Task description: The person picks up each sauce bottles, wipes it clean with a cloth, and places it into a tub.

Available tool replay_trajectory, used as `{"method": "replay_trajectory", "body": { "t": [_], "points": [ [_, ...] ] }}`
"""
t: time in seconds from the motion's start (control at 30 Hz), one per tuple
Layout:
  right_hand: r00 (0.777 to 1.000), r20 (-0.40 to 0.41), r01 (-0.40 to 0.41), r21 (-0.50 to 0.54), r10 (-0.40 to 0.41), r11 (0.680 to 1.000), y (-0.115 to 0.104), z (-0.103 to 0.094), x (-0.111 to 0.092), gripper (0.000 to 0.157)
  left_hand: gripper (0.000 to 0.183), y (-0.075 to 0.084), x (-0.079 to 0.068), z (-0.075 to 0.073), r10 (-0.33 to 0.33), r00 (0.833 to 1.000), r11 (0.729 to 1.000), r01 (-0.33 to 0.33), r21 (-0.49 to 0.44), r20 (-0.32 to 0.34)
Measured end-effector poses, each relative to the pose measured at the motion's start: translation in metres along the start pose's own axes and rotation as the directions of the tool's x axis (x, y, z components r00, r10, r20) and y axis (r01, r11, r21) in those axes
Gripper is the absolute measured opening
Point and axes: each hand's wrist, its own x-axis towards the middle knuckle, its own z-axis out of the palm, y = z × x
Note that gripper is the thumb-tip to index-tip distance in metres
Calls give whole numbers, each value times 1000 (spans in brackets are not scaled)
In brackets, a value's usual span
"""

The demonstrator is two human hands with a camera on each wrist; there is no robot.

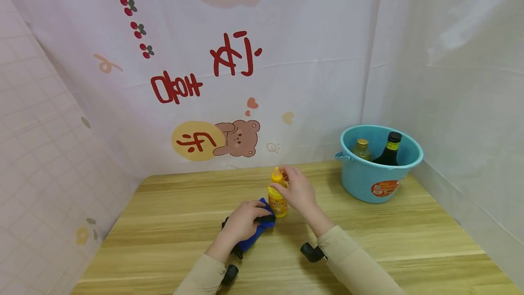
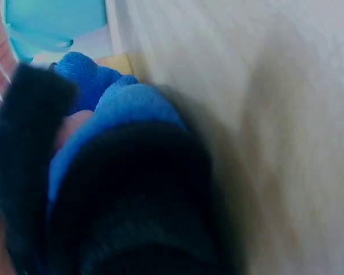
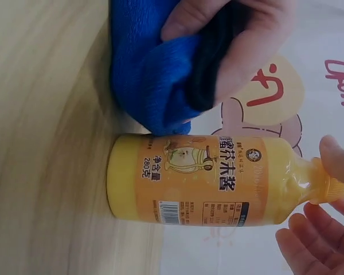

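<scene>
A yellow squeeze bottle of mustard sauce [image 3: 218, 177] stands upright on the wooden table. My right hand [image 1: 300, 190] holds it near the top, with thumb and fingers around the yellow cap [image 3: 328, 182]. In my left hand [image 1: 243, 220] is a blue cloth with black edging [image 1: 250, 241], bunched between thumb and fingers. Part of the blue cloth [image 3: 152, 80] lies against the bottle's side, low down near its base. The left wrist view shows the cloth [image 2: 140, 106] close up, and dark blurred material covers much of that hand.
At the right rear of the table [image 1: 180, 213] stands a light blue bucket [image 1: 360, 181]. It contains a dark bottle with a black cap [image 1: 386, 155] and a gold-capped bottle [image 1: 362, 150]. A white printed curtain [image 1: 311, 81] hangs behind the table.
</scene>
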Motion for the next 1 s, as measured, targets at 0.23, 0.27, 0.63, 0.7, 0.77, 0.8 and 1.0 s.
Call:
{"method": "replay_trajectory", "body": {
  "t": [0.23,0.27,0.63,0.7,0.77,0.8,1.0],
  "points": [
    [1000,-19,-3,7,4,1000,0,-1,2,38,39,-9,-3,-13,4,995,987,-20,-158,-96],
    [1000,-14,0,19,0,1000,1,-1,2,37,39,-9,-4,-17,-5,993,983,-17,-185,-117],
    [993,114,14,204,-38,979,9,-9,0,35,48,3,7,-60,-22,899,964,-98,-249,-437],
    [991,121,20,229,-49,973,11,-11,0,36,47,8,10,-60,19,885,966,-137,-221,-466],
    [990,127,28,238,-60,971,13,-11,0,36,46,12,12,-58,53,878,969,-160,-189,-475],
    [989,129,33,238,-66,971,13,-12,-1,36,45,14,13,-56,61,880,970,-164,-182,-471],
    [988,135,45,240,-79,970,14,-12,-2,36,45,19,15,-41,77,884,979,-154,-131,-461]
  ]
}}
